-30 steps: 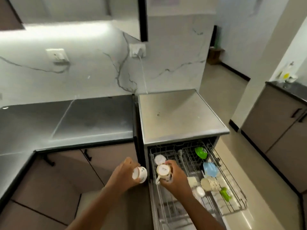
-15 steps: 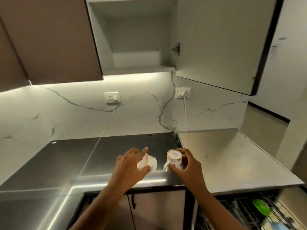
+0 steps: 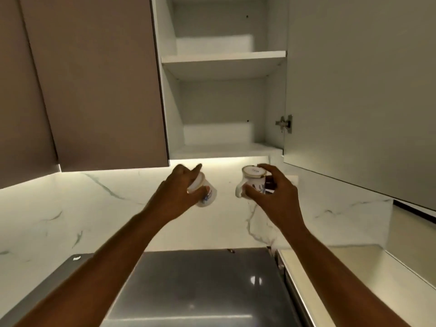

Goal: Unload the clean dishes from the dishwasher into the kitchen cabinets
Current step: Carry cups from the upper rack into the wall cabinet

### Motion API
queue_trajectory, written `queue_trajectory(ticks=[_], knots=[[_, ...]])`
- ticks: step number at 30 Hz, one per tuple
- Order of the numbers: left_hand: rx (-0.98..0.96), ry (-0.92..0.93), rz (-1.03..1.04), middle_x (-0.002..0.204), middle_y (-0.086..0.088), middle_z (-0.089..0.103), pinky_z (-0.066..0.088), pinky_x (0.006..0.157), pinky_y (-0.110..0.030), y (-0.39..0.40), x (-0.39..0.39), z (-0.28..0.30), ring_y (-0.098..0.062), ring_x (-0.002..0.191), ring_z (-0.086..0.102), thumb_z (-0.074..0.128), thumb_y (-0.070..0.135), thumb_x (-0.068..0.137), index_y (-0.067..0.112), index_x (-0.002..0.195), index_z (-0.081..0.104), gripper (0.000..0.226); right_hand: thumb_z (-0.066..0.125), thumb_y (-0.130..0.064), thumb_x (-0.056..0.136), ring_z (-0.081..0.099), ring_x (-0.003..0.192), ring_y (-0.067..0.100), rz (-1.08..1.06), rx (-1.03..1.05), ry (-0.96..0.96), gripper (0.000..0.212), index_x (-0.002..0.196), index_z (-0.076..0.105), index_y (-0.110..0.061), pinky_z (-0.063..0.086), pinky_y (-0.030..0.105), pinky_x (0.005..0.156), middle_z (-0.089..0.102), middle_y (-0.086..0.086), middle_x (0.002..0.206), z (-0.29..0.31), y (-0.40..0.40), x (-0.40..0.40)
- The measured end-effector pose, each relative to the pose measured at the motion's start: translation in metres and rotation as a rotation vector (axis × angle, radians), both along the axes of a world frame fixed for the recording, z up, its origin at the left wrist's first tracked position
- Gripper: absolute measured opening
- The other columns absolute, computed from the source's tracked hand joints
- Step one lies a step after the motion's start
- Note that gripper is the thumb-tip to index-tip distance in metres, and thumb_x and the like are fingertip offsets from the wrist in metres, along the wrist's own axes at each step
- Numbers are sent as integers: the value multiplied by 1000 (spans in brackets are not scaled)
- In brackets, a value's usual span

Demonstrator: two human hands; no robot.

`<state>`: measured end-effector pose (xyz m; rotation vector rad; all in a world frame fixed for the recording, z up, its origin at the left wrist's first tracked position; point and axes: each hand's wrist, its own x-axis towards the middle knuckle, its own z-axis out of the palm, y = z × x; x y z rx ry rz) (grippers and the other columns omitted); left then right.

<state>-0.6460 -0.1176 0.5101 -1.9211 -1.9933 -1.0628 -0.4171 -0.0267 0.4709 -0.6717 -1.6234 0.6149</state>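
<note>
Left hand (image 3: 179, 192) wrapped round small white ceramic cup with blue print (image 3: 205, 193); right hand (image 3: 274, 192) grasping matching handled cup (image 3: 250, 182). Both raised just under open white cabinet (image 3: 221, 147). Light, glazed, slippery, breakable: hold by body, not handle.

Your view is dim and soft; a warm strip under the cabinets (image 3: 94, 90) glows at 12 o'clock, glare on the counter (image 3: 200, 291) at 6.

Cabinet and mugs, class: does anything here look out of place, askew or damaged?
Nothing looks damaged or spilled. The left hand holds one mug tipped sideways; the right hand holds the other mug upside down. The open cabinet shelves look bare.
</note>
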Motion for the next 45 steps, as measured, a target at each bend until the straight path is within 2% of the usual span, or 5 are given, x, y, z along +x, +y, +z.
queue_trajectory(ticks=[8,26,30,39,45], knots=[[85,14,119,110,5,66,49,75,-28,97,-42,109,-17,96,62,84,51,64,32,124,57,69,88,-28,72,67,85,3,-5,93,16,57,121,64,-16,47,3,63,71,-2,105,88,117,-74],[-103,-43,257,126,-8,62,48,95,-36,310,-152,142,-28,114,60,81,29,75,12,120,62,52,94,-31,60,66,70,12,-75,-38,-341,50,100,73,-9,47,20,58,73,4,88,151,313,-199],[-169,-46,266,127,-12,61,49,93,-35,342,-168,137,-28,112,60,81,27,76,6,121,61,54,96,-26,59,72,85,27,-25,-133,-365,55,101,72,1,61,43,78,71,13,93,156,329,-222],[-220,63,329,88,-11,59,41,67,-27,408,-185,142,-24,74,53,77,17,77,15,62,45,35,95,-32,56,69,93,28,-94,-51,-595,63,102,67,-1,60,40,80,69,14,102,163,373,-275],[-233,71,365,109,-14,65,43,70,-30,427,-191,141,-28,91,61,77,17,79,6,94,61,24,91,-23,63,70,89,25,-128,-86,-670,47,96,68,0,59,34,73,72,16,95,161,393,-289]])
